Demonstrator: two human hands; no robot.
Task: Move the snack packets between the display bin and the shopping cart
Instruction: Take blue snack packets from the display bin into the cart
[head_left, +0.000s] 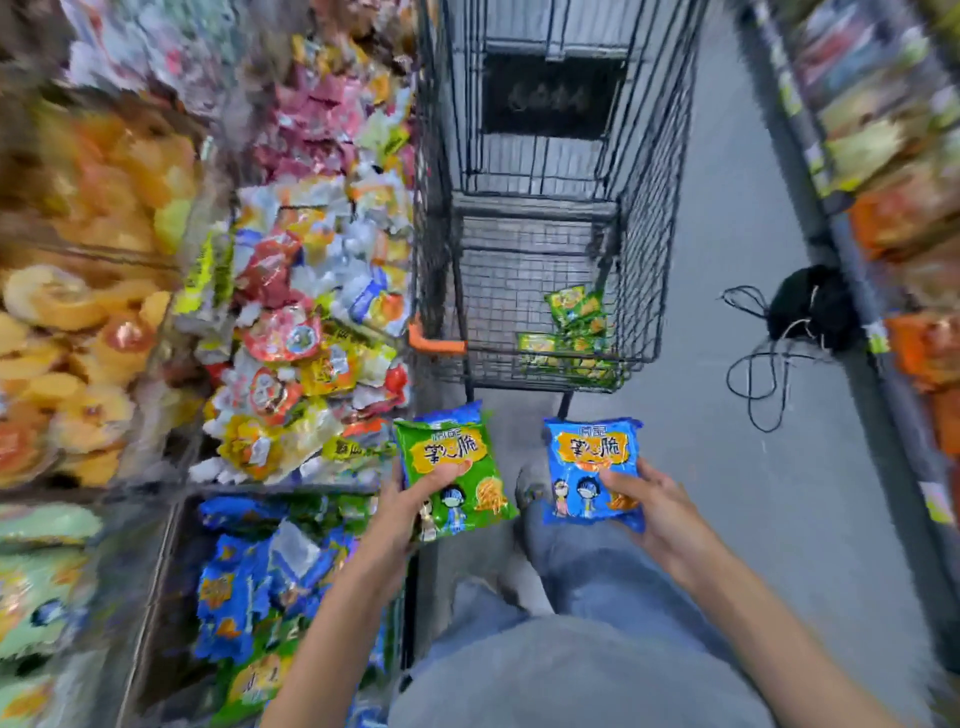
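Your left hand (400, 504) grips a green snack packet (447, 447), thumb across its front and fingers curled behind. A blue edge (449, 411) shows just behind the packet's top, though you cannot tell whether that is a second packet in the same grip. Your right hand (660, 512) holds a blue snack packet (587, 447) the same way, thumb pressed on its face. Both packets are upright in the air over the floor, between the display bin (166, 551) at your lower left and the shopping cart (649, 234) ahead. The bin holds a heap of blue and green packets (244, 577). More green packets (576, 317) lie in the cart's near right corner. A black bag with loose cords (810, 306) sits on the floor to the cart's right.
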